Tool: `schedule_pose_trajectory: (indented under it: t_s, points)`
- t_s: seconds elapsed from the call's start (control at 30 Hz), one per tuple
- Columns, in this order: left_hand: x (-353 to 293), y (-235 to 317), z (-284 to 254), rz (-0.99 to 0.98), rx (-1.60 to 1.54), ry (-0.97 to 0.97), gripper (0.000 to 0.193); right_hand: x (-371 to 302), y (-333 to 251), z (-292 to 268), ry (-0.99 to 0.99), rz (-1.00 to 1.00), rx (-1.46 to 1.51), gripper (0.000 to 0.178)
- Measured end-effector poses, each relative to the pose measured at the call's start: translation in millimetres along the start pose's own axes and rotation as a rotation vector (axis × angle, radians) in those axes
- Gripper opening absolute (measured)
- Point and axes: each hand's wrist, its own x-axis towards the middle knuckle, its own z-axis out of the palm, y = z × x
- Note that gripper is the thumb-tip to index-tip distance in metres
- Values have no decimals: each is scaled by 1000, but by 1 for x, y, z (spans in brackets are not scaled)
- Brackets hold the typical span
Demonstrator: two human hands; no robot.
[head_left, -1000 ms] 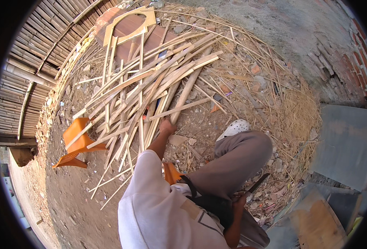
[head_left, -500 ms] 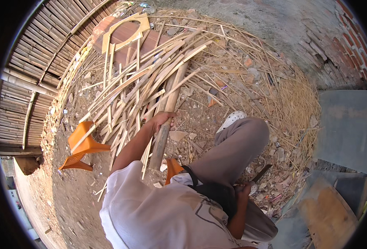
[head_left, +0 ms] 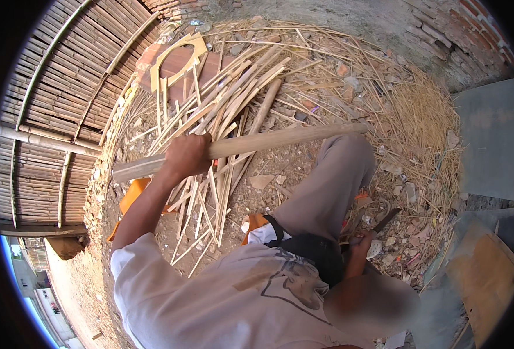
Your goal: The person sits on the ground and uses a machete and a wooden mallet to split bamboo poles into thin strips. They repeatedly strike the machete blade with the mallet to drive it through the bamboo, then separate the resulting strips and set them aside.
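Observation:
My left hand point(head_left: 188, 155) is wrapped round a thick wooden pole point(head_left: 286, 137), which lies almost level across my front. The pole's far-right end is by my bent knee, and its left end sticks out past my wrist. Low at the right, my right hand point(head_left: 359, 241) is closed round the handle of a large knife point(head_left: 388, 219) with a dark, broad blade pointing up and right. The handle itself is mostly hidden by the fingers. Beneath the pole lies a heap of thin split wood strips point(head_left: 242, 93), with another round pole point(head_left: 267, 106) resting among them.
An orange plastic chair point(head_left: 133, 194) is partly hidden behind my left arm. A yellow board frame with a round hole point(head_left: 155, 72) lies on a brown panel. Straw point(head_left: 425, 122) and rubble cover the ground at right, beside grey sheets point(head_left: 492, 139). A bamboo fence point(head_left: 50, 81) stands left.
My left hand has lifted the pole off the heap and turned it from steeply slanted to nearly level. My right hand still grips the knife, slightly farther right and higher in the picture.

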Motion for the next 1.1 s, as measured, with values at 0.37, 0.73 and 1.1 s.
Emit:
schedule_pose_trajectory:
  t_s: [0.37, 0.73, 1.1]
  points:
    - [99, 199, -244, 706, 778, 829, 8, -6, -20, 3, -119, -64, 46, 19]
    - [63, 424, -154, 1159, 1277, 631, 24, -61, -55, 14, 137, -388, 217, 12]
    - [-5, 369, -181, 1783, 112, 1580, 39, -119, -75, 34, 239, -637, 137, 12]
